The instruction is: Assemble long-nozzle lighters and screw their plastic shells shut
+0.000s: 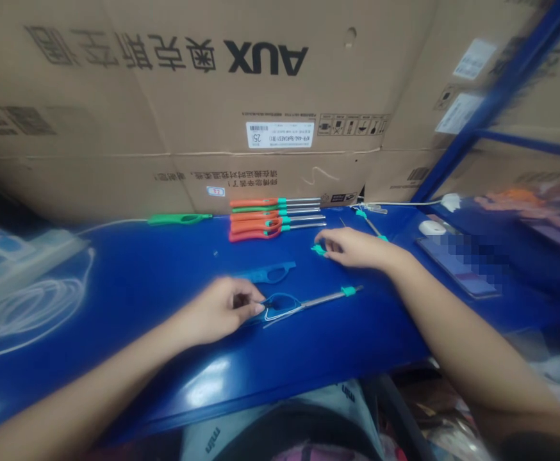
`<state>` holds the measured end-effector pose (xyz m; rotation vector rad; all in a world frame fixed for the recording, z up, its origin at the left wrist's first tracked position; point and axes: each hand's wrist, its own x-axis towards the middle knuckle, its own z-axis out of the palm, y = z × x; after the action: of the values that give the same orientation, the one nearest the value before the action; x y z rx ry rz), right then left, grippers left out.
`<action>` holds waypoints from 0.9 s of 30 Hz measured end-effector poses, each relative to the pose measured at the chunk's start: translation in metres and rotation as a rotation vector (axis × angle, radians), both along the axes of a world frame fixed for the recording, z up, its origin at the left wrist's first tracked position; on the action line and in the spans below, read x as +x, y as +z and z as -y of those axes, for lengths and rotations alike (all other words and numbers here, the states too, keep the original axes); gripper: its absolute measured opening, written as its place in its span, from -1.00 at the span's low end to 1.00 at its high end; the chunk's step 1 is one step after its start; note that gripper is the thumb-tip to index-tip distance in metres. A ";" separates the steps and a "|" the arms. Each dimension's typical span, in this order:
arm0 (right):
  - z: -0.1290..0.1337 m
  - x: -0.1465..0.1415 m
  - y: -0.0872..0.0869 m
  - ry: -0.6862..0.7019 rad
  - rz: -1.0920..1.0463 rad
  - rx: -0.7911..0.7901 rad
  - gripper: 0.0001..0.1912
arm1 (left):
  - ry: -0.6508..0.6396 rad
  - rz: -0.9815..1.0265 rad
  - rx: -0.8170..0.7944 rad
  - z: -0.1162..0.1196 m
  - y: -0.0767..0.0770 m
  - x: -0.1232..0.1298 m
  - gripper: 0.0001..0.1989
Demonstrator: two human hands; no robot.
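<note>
Left hand: at lower centre-left of the frame, the left hand [217,314] pinches the near end of a blue handle [280,295] between thumb and fingers.
Held piece: just below the middle of the frame, the handle shows an open loop with a thin white wire [267,314] at its lower edge; a metal rod [322,299] runs from it to the right, with a green collar [348,291] near its tip.
Right hand: right of centre, the right hand [354,248] has its fingers curled at a small green piece [318,250] — whether they grip it or only touch it, I cannot tell.
Loose blue part: a second blue handle piece [255,276] lies just behind the held one.
Spare rod: beyond the right wrist, another rod [372,225] has green parts at both ends.
Lighters: at upper centre, a row of orange and green lighters [251,227] lies with rods pointing right; a green lighter [177,219] lies to their left.
Right side: a phone [453,259] lies beside a white rounded object [432,228].
Left side: a coiled white cable [34,310] — blurred.
Back: printed cardboard [164,121] stands behind the blue table [164,390], its lettering upside down.
</note>
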<state>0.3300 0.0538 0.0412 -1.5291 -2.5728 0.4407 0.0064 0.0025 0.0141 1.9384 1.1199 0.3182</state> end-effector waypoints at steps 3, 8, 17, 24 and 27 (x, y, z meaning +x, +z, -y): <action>0.000 0.001 -0.001 -0.044 0.020 -0.009 -0.72 | -0.014 -0.026 0.036 0.001 0.002 0.002 -0.66; 0.000 -0.001 -0.002 -0.067 0.046 -0.021 -0.92 | -0.070 -0.035 0.221 0.004 0.010 0.006 -0.71; 0.003 -0.006 -0.003 0.009 0.029 -0.022 -0.89 | -0.039 -0.015 0.068 0.007 0.011 0.005 -0.73; 0.004 -0.010 -0.002 0.038 0.005 0.038 -0.86 | -0.088 -0.041 0.343 0.008 0.009 0.006 -0.75; 0.007 -0.015 0.002 0.059 -0.033 0.066 -0.82 | -0.120 -0.083 0.503 0.008 0.007 0.006 -0.72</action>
<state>0.3151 0.0464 0.0431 -1.4161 -2.5851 0.3793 0.0120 -0.0051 0.0206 2.4688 1.0369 0.4939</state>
